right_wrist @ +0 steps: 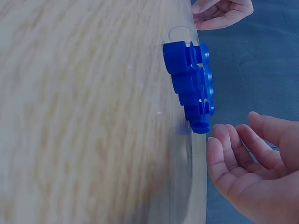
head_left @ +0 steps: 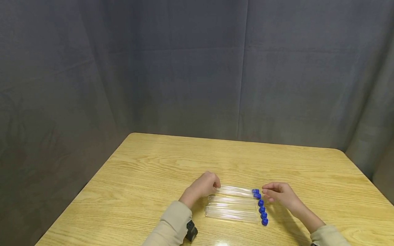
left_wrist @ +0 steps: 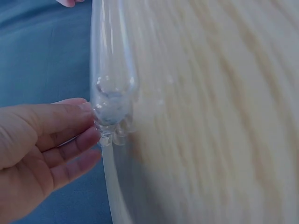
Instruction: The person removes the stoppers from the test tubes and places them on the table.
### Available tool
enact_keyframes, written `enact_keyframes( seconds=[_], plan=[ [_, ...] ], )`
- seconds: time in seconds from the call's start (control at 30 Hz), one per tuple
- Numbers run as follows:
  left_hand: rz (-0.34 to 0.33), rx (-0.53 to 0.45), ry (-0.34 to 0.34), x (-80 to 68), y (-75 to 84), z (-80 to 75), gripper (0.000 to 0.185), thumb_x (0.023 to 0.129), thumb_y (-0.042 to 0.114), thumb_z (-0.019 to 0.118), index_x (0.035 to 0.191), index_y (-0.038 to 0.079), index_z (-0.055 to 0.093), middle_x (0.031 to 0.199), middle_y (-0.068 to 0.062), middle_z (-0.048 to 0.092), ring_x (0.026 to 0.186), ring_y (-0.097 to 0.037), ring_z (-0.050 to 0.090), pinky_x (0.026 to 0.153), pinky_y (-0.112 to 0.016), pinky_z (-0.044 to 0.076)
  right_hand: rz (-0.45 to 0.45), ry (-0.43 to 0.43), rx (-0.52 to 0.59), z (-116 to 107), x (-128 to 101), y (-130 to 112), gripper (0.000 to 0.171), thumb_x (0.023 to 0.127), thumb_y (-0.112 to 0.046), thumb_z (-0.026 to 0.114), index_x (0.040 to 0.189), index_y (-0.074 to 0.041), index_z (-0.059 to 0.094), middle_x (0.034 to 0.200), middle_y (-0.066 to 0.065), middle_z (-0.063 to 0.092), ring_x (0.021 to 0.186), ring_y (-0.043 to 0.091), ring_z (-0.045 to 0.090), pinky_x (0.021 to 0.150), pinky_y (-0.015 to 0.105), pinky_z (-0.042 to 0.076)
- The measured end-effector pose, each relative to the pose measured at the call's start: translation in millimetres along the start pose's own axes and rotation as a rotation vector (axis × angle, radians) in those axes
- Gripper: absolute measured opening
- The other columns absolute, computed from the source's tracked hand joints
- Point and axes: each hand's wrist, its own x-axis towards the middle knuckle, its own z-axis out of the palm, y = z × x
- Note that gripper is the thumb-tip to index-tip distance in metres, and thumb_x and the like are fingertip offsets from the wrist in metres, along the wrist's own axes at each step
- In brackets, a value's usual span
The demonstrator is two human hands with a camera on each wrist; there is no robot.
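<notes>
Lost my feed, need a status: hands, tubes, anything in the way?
Left hand fingertips touching rounded end of farthest tube. Right hand open, beside the blue caps, not gripping. Tubes lie side by side on table. Nothing in the way.

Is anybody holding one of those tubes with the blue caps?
The left hand touches the farthest tube at its rounded bottom end; a real grip cannot be told. The right hand holds nothing.

Both forearms in beige sleeves reach forward. The left hand [head_left: 204,185] lies knuckles up, fingers [left_wrist: 70,140] loosely bent. The right hand [head_left: 280,193] faces it, palm inward, fingers [right_wrist: 233,144] relaxed and apart.
</notes>
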Motion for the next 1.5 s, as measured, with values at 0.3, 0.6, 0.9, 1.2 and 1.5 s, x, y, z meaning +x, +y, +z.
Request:
enact_keyframes(
  seconds=[0.3, 0.6, 0.9, 1.2, 1.5],
  plan=[
    [0.022, 0.061, 0.006, -1.1, -0.6, 2.1, 0.018, 0.073, -0.009, 0.064, 0.080, 0.006, 0.070, 0.081, 0.000, 0.063, 0.071, -0.005, 0.051, 0.063, -0.017, 0.043, 0.009, -0.015, 0.005, 0.4, -0.7, 2.2, 0.035, 0.089, -0.009, 0.054, 0.106, 0.022, 0.048, 0.087, 0.016, 0.061, 0.074, 0.017, 0.060, 0.064, 0.029, 0.050],
    [0.027, 0.074, -0.010, 0.2, -0.3, 6.1, 0.031, 0.069, -0.011, 0.064, 0.054, 0.010, 0.047, 0.054, 0.006, 0.036, 0.052, -0.006, 0.029, 0.048, -0.016, 0.024, -0.007, -0.039, 0.028, 0.2, -2.7, 1.7, 0.035, 0.089, -0.007, 0.052, 0.106, 0.023, 0.046, 0.088, 0.017, 0.060, 0.074, 0.016, 0.059, 0.064, 0.029, 0.050],
    [0.075, 0.033, -0.005, -0.2, -2.0, 7.2, 0.043, 0.074, -0.010, 0.060, 0.050, 0.012, 0.032, 0.050, 0.006, 0.018, 0.047, -0.005, 0.016, 0.045, -0.016, 0.016, -0.012, -0.049, 0.049, 0.9, -2.0, 1.8, 0.034, 0.089, -0.006, 0.052, 0.105, 0.024, 0.045, 0.086, 0.016, 0.060, 0.073, 0.015, 0.059, 0.063, 0.028, 0.050],
    [0.082, 0.003, -0.015, 0.7, -2.6, 7.2, 0.035, 0.076, -0.010, 0.059, 0.051, 0.008, 0.045, 0.050, 0.007, 0.025, 0.047, -0.005, 0.021, 0.045, -0.015, 0.020, 0.006, -0.034, 0.045, -0.2, -2.1, 3.0, 0.036, 0.089, -0.008, 0.053, 0.106, 0.023, 0.046, 0.087, 0.016, 0.061, 0.074, 0.016, 0.060, 0.064, 0.029, 0.051],
    [0.058, -0.075, -0.001, -0.8, -3.4, 3.7, 0.010, 0.080, -0.003, 0.062, 0.073, 0.001, 0.068, 0.059, 0.005, 0.046, 0.054, -0.004, 0.035, 0.050, -0.016, 0.031, 0.019, -0.015, 0.041, -7.0, -4.8, 3.7, 0.040, 0.091, -0.010, 0.052, 0.110, 0.023, 0.044, 0.093, 0.017, 0.061, 0.079, 0.017, 0.061, 0.067, 0.028, 0.051]
  ],
)
